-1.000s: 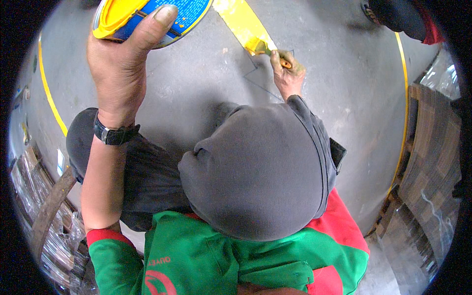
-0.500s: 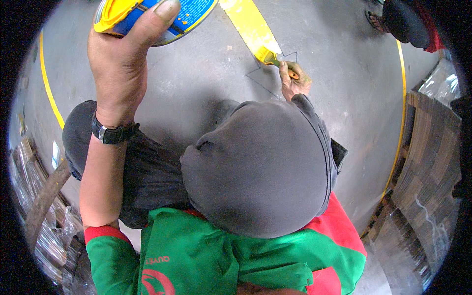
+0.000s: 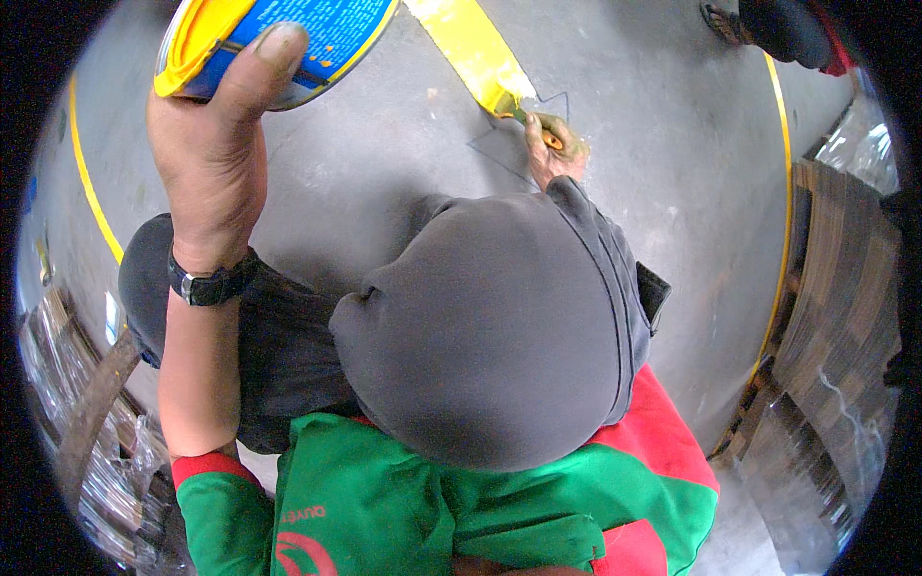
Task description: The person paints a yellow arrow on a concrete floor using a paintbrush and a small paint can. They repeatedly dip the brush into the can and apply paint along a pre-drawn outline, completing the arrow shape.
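My left hand (image 3: pixel 216 154) is closed around a blue paint can (image 3: pixel 317 43), its thumb pressed along the side. Yellow paint coats the can's rim, and the can is tilted at the upper left. Out beyond my right knee, my right hand (image 3: pixel 559 149) grips a paintbrush (image 3: pixel 519 113) by its handle, whose orange end shows between the fingers. Yellow bristles touch the near end of a wet yellow stripe (image 3: pixel 468 46) on the grey floor (image 3: pixel 355 144). Dark pencil-like zigzag lines mark the floor around the brush.
Thinner yellow floor lines run along the left (image 3: pixel 91 197) and right (image 3: pixel 786 182). Stacked brown cardboard (image 3: pixel 831 259) stands at right, plastic-wrapped goods (image 3: pixel 86 403) at left. Another person's leg (image 3: pixel 780 29) shows at the upper right. My bent knees fill the middle.
In the picture, the can and both hands have shifted slightly left. The can now sits a little lower, and the brush stays at the near end of the stripe.
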Tool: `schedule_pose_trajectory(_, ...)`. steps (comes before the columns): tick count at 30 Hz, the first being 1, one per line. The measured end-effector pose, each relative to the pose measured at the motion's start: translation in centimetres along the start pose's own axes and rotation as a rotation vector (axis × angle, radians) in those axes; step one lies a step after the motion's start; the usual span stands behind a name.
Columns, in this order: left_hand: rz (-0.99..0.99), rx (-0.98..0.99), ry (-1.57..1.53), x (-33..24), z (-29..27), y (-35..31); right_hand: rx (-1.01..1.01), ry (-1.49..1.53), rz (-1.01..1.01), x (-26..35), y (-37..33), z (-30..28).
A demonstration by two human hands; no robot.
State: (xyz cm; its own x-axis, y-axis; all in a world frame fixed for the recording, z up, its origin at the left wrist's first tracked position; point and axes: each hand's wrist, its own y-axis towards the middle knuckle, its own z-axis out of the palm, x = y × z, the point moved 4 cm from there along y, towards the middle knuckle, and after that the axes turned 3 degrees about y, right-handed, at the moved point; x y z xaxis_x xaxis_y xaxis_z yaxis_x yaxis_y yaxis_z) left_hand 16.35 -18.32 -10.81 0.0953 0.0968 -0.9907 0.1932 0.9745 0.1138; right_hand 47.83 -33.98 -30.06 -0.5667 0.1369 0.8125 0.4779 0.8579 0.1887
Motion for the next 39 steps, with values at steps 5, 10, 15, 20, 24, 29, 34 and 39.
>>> schedule_pose_trajectory(5,-0.048,0.034,0.008,-0.2,0.8,-0.2,-0.102,0.081,-0.03,1.3,0.2,-0.5)
schedule_pose_trajectory(10,0.025,0.114,-0.065,-1.1,2.7,-0.7,-0.084,0.084,-0.015,1.1,1.5,1.6)
schedule_pose_trajectory(15,0.037,0.03,-0.036,-0.8,1.9,-0.8,-0.051,0.013,0.044,0.3,-1.4,-0.4)
schedule_pose_trajectory(20,0.004,0.026,-0.005,-0.1,1.5,-0.8,-0.131,0.009,0.1,0.2,-2.4,-2.1)
schedule_pose_trajectory(24,0.032,0.045,-0.026,-0.1,2.0,-0.7,-0.146,0.097,0.011,0.4,-0.5,-0.5)
schedule_pose_trajectory(29,0.043,0.056,0.017,-0.1,2.0,-0.7,-0.112,0.037,0.08,-0.1,-1.6,0.0)
schedule_pose_trajectory(34,0.035,0.074,0.016,0.3,1.6,-0.6,-0.139,0.023,0.203,-0.1,-4.2,-2.4)
schedule_pose_trajectory(39,0.018,0.084,0.007,0.5,2.1,-0.5,-0.193,0.035,0.154,0.5,-2.4,-1.7)
